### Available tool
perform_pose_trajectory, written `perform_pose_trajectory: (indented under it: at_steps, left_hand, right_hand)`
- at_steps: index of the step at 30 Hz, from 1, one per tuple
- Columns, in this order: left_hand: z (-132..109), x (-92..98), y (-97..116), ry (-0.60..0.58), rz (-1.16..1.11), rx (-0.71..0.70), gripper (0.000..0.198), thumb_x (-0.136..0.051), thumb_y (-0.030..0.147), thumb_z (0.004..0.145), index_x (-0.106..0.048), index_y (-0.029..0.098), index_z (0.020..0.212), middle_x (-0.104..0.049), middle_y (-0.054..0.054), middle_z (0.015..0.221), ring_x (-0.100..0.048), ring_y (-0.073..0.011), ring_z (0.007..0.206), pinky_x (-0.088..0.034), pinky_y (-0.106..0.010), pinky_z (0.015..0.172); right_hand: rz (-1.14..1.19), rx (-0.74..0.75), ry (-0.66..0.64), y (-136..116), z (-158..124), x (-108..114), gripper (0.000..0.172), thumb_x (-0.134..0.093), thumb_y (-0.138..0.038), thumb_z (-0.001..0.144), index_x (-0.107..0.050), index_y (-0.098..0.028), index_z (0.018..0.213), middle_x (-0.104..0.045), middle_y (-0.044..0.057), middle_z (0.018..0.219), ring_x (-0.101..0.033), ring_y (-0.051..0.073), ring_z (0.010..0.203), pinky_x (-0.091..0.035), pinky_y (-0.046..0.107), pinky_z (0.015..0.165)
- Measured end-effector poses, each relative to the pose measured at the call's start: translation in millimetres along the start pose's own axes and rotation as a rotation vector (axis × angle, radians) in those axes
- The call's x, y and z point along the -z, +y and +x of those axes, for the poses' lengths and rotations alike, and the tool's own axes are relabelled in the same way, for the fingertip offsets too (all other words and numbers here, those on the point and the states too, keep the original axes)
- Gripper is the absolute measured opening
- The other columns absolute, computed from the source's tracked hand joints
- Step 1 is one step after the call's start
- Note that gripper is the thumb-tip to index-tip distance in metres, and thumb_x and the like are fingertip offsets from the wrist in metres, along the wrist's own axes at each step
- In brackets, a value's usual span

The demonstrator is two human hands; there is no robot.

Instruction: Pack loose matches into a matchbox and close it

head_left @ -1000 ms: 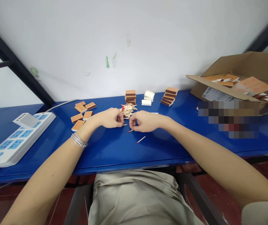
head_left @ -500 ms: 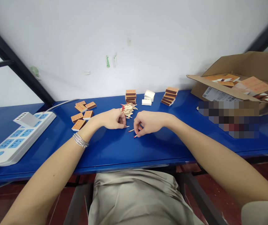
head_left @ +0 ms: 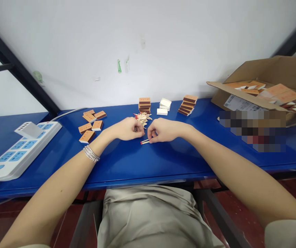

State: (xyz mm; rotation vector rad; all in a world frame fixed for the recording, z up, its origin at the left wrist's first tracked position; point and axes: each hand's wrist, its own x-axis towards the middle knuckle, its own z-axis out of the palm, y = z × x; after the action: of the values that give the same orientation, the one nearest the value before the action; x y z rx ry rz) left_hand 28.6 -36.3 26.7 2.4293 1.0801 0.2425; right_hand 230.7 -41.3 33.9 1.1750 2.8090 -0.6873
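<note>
My right hand [head_left: 163, 130] pinches two red-tipped matches [head_left: 145, 142] between thumb and fingertips, low over the blue table [head_left: 127, 162]. Their heads point left and lie close together. My left hand [head_left: 128, 129], with a silver bracelet on its wrist, is closed at the near edge of a loose heap of matches [head_left: 143, 118]. Whatever its fingertips hold, if anything, is hidden. Both hands almost meet in front of the heap.
Behind the heap stands a stack of matchboxes [head_left: 144, 105], with white trays [head_left: 162, 111] and a leaning matchbox stack [head_left: 188, 105] farther right. Scattered matchboxes [head_left: 97, 125] and a power strip [head_left: 23, 151] lie left. A cardboard box [head_left: 215, 98] holds more matchboxes at right.
My right hand has moved slightly away from me, and its matches now lie side by side. My left hand has shifted right and up toward the heap.
</note>
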Motion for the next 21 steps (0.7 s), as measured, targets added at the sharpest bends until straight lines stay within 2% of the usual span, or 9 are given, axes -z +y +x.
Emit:
perform_pose_trajectory:
  at_steps: [4, 8, 14, 21]
  left_hand:
    - [-8, 24.6, -16, 0.155, 0.127, 0.151, 0.023, -0.061, 0.033, 0.076, -0.073, 0.013, 0.078, -0.069, -0.003, 0.067, -0.055, -0.0112, 0.058, -0.041, -0.023, 0.057]
    - [-14, 39.9, -31, 0.17, 0.187, 0.291, 0.028, -0.063, 0.039, 0.075, -0.075, 0.015, 0.084, -0.069, -0.003, 0.066, -0.055, -0.012, 0.057, -0.041, -0.024, 0.057]
    - [-14, 38.3, -32, 0.132, 0.262, 0.347, 0.028, -0.063, 0.039, 0.075, -0.075, 0.016, 0.085, -0.071, -0.005, 0.072, -0.058, -0.0138, 0.06, -0.042, -0.025, 0.059]
    - [-10, 32.9, -30, 0.1, 0.245, 0.282, 0.025, -0.062, 0.035, 0.076, -0.075, 0.015, 0.082, -0.07, -0.003, 0.069, -0.056, -0.012, 0.057, -0.041, -0.024, 0.058]
  right_hand:
    - [-0.038, 0.035, 0.079, -4, 4, -6, 0.022, -0.07, -0.032, 0.076, -0.068, -0.017, 0.092, -0.067, 0.003, 0.084, -0.055, 0.012, 0.068, -0.038, 0.024, 0.061]
    - [-0.069, 0.005, 0.056, -4, 4, -7, 0.026, -0.068, -0.035, 0.077, -0.067, -0.018, 0.097, -0.067, 0.004, 0.089, -0.055, 0.013, 0.07, -0.038, 0.024, 0.061]
    - [-0.038, 0.014, 0.015, -6, 3, -8, 0.009, -0.064, -0.021, 0.075, -0.068, -0.018, 0.083, -0.069, 0.002, 0.08, -0.057, 0.012, 0.067, -0.039, 0.023, 0.06]
    - [0.049, 0.122, 0.14, -6, 12, -21, 0.011, -0.064, -0.023, 0.076, -0.066, -0.017, 0.085, -0.067, 0.002, 0.078, -0.054, 0.011, 0.064, -0.039, 0.022, 0.061]
